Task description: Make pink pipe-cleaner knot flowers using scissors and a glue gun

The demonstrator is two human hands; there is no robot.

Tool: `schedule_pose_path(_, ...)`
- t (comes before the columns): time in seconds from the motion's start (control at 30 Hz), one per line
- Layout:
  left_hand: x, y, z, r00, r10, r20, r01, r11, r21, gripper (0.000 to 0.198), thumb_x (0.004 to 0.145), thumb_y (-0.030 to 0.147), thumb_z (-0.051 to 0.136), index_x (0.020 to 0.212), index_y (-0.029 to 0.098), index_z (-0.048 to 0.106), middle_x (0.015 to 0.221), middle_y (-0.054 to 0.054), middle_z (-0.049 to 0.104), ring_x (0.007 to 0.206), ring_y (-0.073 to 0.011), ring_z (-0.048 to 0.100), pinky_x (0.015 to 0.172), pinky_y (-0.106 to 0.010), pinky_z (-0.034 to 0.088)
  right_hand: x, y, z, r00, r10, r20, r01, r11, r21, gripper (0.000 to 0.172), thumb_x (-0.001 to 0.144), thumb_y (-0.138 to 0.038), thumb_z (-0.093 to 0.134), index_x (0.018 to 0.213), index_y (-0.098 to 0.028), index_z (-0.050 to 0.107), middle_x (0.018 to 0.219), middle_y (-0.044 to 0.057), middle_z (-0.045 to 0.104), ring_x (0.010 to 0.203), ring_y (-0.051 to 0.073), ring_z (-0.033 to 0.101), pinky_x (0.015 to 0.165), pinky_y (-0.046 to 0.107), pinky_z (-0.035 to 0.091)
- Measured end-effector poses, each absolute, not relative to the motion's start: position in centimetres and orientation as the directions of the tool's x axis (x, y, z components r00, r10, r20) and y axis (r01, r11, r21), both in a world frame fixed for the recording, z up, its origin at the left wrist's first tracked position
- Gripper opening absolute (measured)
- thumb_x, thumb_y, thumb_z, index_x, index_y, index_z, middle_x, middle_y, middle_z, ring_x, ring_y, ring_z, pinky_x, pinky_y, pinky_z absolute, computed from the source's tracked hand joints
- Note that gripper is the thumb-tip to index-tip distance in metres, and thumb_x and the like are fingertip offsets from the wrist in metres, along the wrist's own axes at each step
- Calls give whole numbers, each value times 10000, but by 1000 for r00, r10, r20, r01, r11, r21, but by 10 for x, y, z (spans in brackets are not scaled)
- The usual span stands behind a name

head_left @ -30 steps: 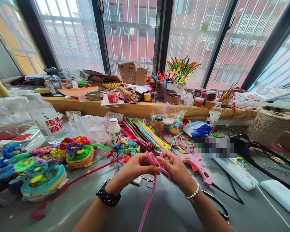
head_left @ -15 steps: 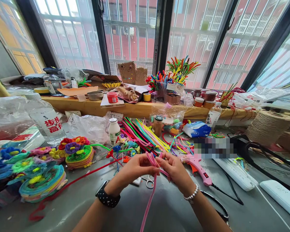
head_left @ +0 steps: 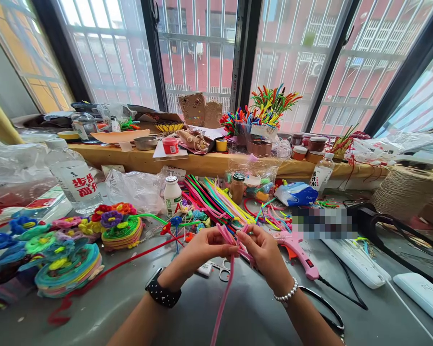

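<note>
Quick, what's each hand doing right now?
Left hand: closed, pinching pink fuzzy stems.
Right hand: closed, fingertips also pinching the pink fuzzy stems.

Craft workroom beside barred windows

Handicraft is shown by fuzzy flowers heaped toward the left edge of the tabletop, coloured fuzzy stems spread near its far edge, the pink glue gun laid right of centre, and the twine spool stood by the far right corner; lidded jars are kept on the ledge behind.
</note>
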State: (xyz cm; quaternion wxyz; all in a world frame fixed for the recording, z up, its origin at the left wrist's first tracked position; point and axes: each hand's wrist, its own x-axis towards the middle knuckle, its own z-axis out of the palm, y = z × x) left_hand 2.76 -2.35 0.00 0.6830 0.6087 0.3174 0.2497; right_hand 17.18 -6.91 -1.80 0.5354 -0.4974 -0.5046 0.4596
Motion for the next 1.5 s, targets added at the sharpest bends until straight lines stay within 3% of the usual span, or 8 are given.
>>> schedule_pose_path(0.23,26,-22,1,681,706,-193,103,168,980,250,575,286,670,734,124,565,639,-8,610,584,-108,534,601,-240,401,171,-70,-21,53,986,157,45,155,-987,236,732,-404,497,711,-175,445,436,-88,360,312,31,300,289,150,228)
schedule_pose_path(0.53,23,-23,4,685,685,-249,219,132,967,195,586,310,646,632,121,639,587,-10,620,552,-102,518,570,-209,386,172,-71,-18,46,978,203,139,195,-971,236,716,-374,530,637,-163,461,474,-66,363,402,47,309,377,182,232)
schedule_pose_path(0.77,26,-23,-1,624,730,-279,270,133,954,253,533,344,671,595,100,644,579,-30,629,559,-127,547,591,-234,417,166,-68,-26,123,992,-40,-110,-26,-994,281,672,-393,564,592,-166,420,422,-87,351,357,34,257,360,172,209)
schedule_pose_path(0.83,27,-23,-4,618,739,-268,269,122,955,269,551,364,655,611,101,645,580,-33,629,575,-137,553,601,-243,419,166,-68,-26,134,990,-35,-136,-17,-991,274,673,-395,563,603,-160,441,449,-78,376,384,39,294,385,171,248)
schedule_pose_path(0.93,26,-23,-3,604,758,-246,245,117,962,249,574,353,643,632,110,639,578,-24,624,579,-132,547,600,-236,411,173,-68,-21,82,995,59,-41,62,-997,264,677,-395,563,619,-145,500,529,-45,443,473,58,380,454,182,310)
schedule_pose_path(1.07,26,-23,4,534,828,-170,182,84,980,223,601,344,623,642,124,629,582,-11,613,564,-112,518,575,-218,397,186,-68,-15,-27,997,71,99,73,-992,259,670,-400,571,639,-142,560,573,-19,509,521,84,445,502,205,362)
schedule_pose_path(1.27,26,-22,5,515,843,-155,192,62,979,252,606,372,615,687,134,631,660,-26,626,642,-136,535,588,-222,398,195,-69,-14,-42,996,78,123,83,-989,248,669,-393,576,658,-145,577,564,-15,535,521,93,476,520,218,387)
schedule_pose_path(1.5,26,-23,3,486,866,-114,184,25,983,252,601,380,622,612,128,616,584,-9,588,581,-117,503,567,-216,379,198,-69,-12,-65,995,74,200,86,-976,242,675,-387,572,647,-146,581,574,-5,557,535,101,500,521,214,390)
